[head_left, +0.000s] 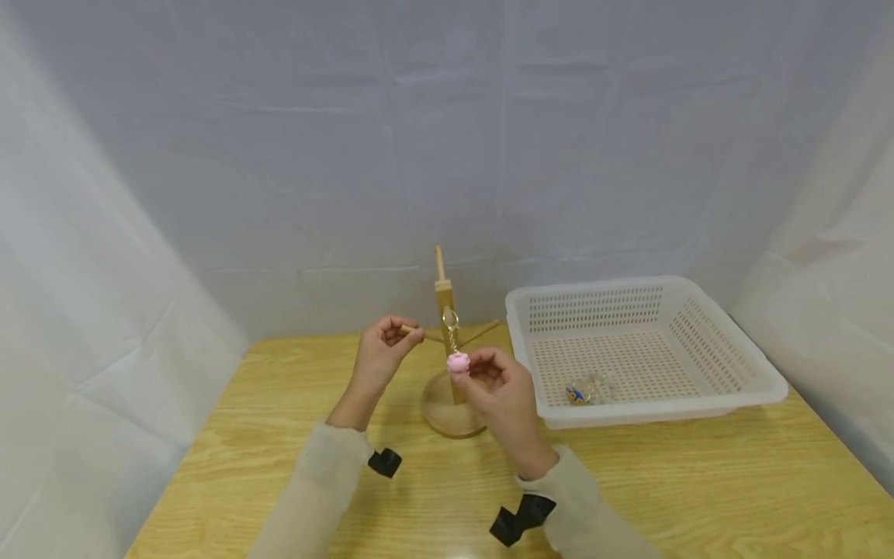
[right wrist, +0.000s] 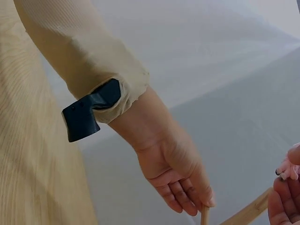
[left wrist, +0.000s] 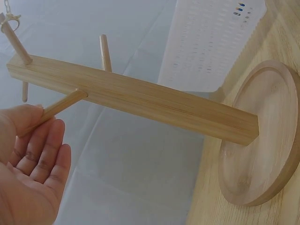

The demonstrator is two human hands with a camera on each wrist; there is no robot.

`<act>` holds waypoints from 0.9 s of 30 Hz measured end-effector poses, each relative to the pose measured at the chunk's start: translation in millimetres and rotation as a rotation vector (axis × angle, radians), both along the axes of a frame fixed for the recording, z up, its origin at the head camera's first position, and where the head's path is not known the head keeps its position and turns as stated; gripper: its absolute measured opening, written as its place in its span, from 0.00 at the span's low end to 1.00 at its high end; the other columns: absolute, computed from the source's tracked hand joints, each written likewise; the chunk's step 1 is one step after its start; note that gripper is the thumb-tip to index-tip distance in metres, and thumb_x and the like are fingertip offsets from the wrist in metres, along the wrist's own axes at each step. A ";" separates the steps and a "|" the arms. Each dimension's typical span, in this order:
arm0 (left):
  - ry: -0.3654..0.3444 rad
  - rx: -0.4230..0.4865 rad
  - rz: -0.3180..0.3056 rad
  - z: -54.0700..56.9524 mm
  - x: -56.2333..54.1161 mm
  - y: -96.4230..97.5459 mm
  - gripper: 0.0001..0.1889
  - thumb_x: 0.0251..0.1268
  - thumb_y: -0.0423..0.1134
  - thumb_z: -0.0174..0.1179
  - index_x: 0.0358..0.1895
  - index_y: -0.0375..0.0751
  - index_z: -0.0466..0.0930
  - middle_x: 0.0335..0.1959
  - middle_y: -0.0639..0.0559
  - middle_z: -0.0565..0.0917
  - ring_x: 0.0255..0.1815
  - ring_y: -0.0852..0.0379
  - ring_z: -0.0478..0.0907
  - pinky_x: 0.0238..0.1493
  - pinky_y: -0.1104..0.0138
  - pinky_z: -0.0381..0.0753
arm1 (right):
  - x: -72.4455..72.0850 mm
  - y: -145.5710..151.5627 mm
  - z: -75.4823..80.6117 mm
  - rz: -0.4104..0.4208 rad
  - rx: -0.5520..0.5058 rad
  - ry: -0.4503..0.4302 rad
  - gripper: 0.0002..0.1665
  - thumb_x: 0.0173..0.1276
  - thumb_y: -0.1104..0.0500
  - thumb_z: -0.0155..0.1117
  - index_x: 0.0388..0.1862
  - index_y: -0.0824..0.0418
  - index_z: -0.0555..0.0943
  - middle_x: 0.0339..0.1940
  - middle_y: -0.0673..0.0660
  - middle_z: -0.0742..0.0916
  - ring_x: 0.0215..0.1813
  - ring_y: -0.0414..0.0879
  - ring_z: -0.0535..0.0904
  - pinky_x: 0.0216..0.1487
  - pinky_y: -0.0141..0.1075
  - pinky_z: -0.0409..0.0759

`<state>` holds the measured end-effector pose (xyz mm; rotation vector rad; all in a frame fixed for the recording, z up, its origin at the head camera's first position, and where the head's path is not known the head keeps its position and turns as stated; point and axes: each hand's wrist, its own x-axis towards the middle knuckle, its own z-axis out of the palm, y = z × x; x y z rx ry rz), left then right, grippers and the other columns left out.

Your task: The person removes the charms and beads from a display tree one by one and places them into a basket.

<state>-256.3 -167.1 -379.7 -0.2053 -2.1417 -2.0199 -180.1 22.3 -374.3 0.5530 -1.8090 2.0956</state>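
Observation:
A wooden peg stand [head_left: 445,299] with a round base stands upright on the table. My left hand [head_left: 377,357] pinches one of its side pegs [left wrist: 63,104] between thumb and fingers, near the peg's outer end. My right hand [head_left: 506,396] holds a pink charm [head_left: 458,363] by its side, in front of the post. From the charm a gold chain [head_left: 453,338] runs up to a gold ring. In the left wrist view that ring [left wrist: 10,23] sits around the tip of an upper peg [left wrist: 18,43]. The right wrist view shows only part of the pink charm [right wrist: 288,171] between the fingertips.
To the right of the stand is a white plastic basket [head_left: 628,417] with perforated walls. Inside, near its front left corner, lie a blue-and-yellow charm [head_left: 576,395] and a clear trinket [head_left: 601,386]. Pale curtains [head_left: 335,155] hang behind the wooden table [head_left: 230,466] and at its sides.

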 end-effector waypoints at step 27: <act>-0.010 -0.031 -0.005 -0.4 2.1 -0.9 0.10 0.60 0.32 0.64 0.40 0.28 0.77 0.29 0.52 0.83 0.32 0.61 0.80 0.45 0.67 0.80 | 3.9 11.6 15.8 0.023 -0.101 0.191 0.11 0.53 0.80 0.64 0.34 0.79 0.73 0.35 0.48 0.81 0.38 0.37 0.79 0.43 0.28 0.79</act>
